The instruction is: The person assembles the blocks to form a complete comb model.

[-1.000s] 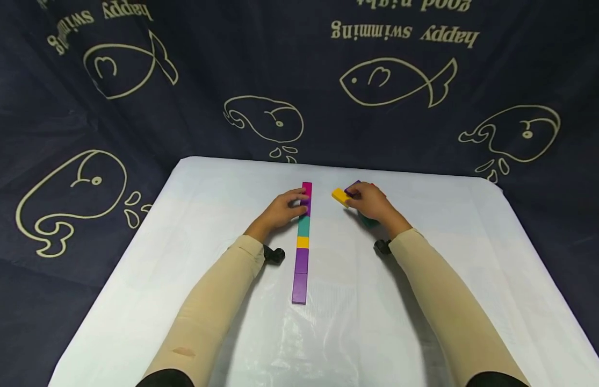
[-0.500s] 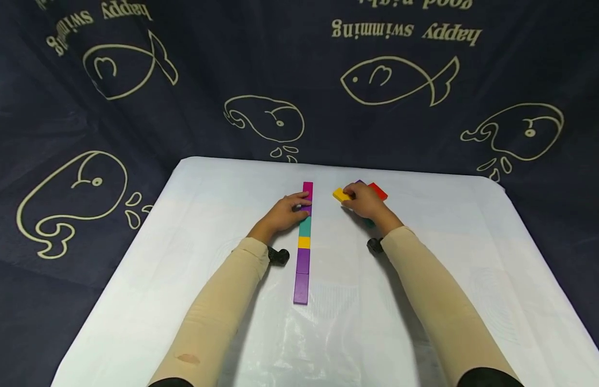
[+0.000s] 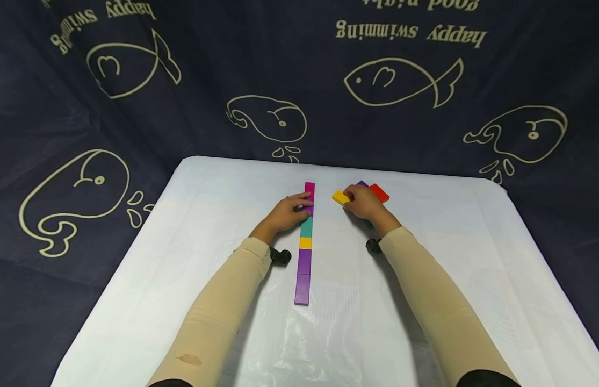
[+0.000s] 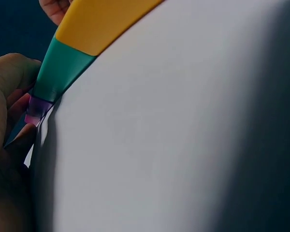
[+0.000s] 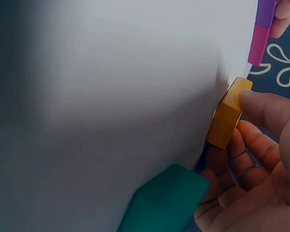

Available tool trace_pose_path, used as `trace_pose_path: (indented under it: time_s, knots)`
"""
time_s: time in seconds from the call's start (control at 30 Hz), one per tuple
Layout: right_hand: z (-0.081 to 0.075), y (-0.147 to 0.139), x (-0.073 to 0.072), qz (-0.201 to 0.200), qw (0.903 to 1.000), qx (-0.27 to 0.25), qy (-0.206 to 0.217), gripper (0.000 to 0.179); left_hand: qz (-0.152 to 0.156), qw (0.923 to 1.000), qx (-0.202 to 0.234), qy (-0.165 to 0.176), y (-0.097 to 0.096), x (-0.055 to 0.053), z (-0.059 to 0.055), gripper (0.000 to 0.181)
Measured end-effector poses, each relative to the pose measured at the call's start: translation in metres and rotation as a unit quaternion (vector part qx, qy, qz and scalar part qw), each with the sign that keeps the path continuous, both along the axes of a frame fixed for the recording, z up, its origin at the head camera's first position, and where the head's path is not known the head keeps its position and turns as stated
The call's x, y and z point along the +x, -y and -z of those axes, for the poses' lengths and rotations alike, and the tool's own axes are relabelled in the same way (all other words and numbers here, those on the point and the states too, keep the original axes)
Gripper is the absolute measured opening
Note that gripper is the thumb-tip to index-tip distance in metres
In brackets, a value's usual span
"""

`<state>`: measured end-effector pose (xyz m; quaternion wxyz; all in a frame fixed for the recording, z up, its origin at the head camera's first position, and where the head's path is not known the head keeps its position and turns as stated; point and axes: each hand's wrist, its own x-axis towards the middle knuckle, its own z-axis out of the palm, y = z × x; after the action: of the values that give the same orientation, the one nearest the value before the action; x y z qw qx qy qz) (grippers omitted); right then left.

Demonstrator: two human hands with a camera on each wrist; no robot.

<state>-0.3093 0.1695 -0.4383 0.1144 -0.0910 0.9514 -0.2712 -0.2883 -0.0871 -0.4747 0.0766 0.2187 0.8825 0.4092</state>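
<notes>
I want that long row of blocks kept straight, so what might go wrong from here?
The left grip touches the row of blocks toward its far end, so a small slip might push it crooked.
The right grip pinches a yellow block near a green block and a red block, so moving off could knock those.
The yellow block juts out from that grip, so it might twist.

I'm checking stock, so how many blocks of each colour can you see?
Purple blocks: 4
Yellow blocks: 2
Green blocks: 2
Pink block: 1
Red block: 1
Total visible: 10 (more may be hidden)
</notes>
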Motion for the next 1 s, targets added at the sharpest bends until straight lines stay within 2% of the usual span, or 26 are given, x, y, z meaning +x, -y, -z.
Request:
trace_pose_path:
  time_s: [0.27, 0.6, 1.0]
  knots:
    - [-0.001, 0.004, -0.001, 0.009, 0.9999, 0.012, -0.001, 0.039, -0.002, 1.0, -0.001, -0.005, 0.002, 0.001, 0.001, 0.036]
    - [0.0, 0.008, -0.005, -0.005, 0.9997, -0.023, 0.004, 0.034, -0.001, 0.9999, 0.017, 0.001, 0.004, 0.003, 0.002, 0.036]
    - [-0.006, 0.019, -0.022, -0.023, 0.9989, -0.033, -0.024, 0.033, 0.007, 0.9998, 0.007, -0.016, 0.0, -0.002, 0.004, 0.036]
